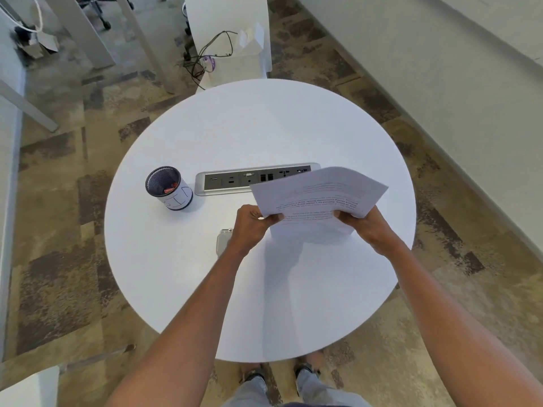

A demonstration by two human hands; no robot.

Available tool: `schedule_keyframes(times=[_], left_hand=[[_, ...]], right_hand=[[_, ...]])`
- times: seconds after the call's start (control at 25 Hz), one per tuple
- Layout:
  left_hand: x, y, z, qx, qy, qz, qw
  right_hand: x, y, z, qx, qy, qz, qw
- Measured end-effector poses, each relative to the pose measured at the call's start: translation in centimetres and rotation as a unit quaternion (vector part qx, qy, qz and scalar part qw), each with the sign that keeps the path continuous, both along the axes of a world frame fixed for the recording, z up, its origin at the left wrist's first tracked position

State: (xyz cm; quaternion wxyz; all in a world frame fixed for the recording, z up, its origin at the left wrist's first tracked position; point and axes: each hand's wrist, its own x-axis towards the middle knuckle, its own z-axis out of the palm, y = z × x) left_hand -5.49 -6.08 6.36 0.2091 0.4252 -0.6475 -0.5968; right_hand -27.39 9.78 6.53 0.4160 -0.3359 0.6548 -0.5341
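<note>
Patchy brown carpet (73,259) spread around the round white table (205,289) where we stood. We held the printed sheets (323,189) just above the tabletop, right of centre. They tilted up towards the far side, and we judged we were squaring them into one stack. Their far edge overlapped the right end of the socket panel (235,180) set into the table's middle. Left of that panel stood a mesh pen cup (170,189), well apart from the paper.

Our left hand (249,227) pinched the sheets' near left corner between thumb and curled fingers. Our right hand (367,227) was clamped round the near right edge.

Our left wrist half covered a small pale device (222,240), so we could not identify it. The print was too blurred to read, the number of sheets was unclear, and the red item inside the cup stayed indistinct.
</note>
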Motion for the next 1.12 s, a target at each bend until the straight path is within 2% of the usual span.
schedule_keyframes(times=[0.16, 0.28, 0.48, 0.6, 0.64, 0.72, 0.8, 0.88, 0.96, 1.12], left_hand=[[-0.2, -0.1, 1.1, 0.01, 0.001, 0.004, 1.0], [-0.9, -0.6, 3.4, -0.01, 0.016, -0.039, 0.999], [-3.2, -1.7, 7.4, -0.122, 0.002, -0.068, 0.99], [-4.3, -1.9, 8.9, -0.207, -0.032, -0.099, 0.973], [-4.6, -1.8, 9.2, -0.233, -0.05, -0.113, 0.965], [-5.1, -1.6, 9.7, -0.274, -0.094, -0.149, 0.946], [-5.7, -1.1, 10.1, -0.325, -0.139, -0.196, 0.915], [-6.5, -0.7, 10.3, -0.385, -0.189, -0.247, 0.869], [-7.0, -0.3, 10.3, -0.41, -0.219, -0.284, 0.839], [-6.6, 0.0, 10.2, -0.383, -0.219, -0.288, 0.85]], right_hand=[[-0.3, -0.2, 0.0, -0.005, 0.0, -0.01, 1.0], [-0.4, 0.2, 0.0, -0.042, -0.044, -0.033, 0.998], [-0.5, 1.7, -1.0, -0.021, -0.121, -0.041, 0.992], [-2.2, 3.5, -0.4, -0.009, -0.138, -0.111, 0.984], [-3.1, 4.3, 0.2, -0.009, -0.134, -0.146, 0.98], [-5.0, 5.7, 1.9, 0.021, -0.057, -0.178, 0.982], [-5.9, 6.1, 3.5, 0.07, 0.084, -0.096, 0.989], [-5.7, 4.9, 4.4, 0.102, 0.189, 0.017, 0.976], [-5.1, 3.6, 4.8, 0.094, 0.165, 0.05, 0.98], [-4.5, 3.2, 4.4, 0.06, 0.089, -0.003, 0.994]])
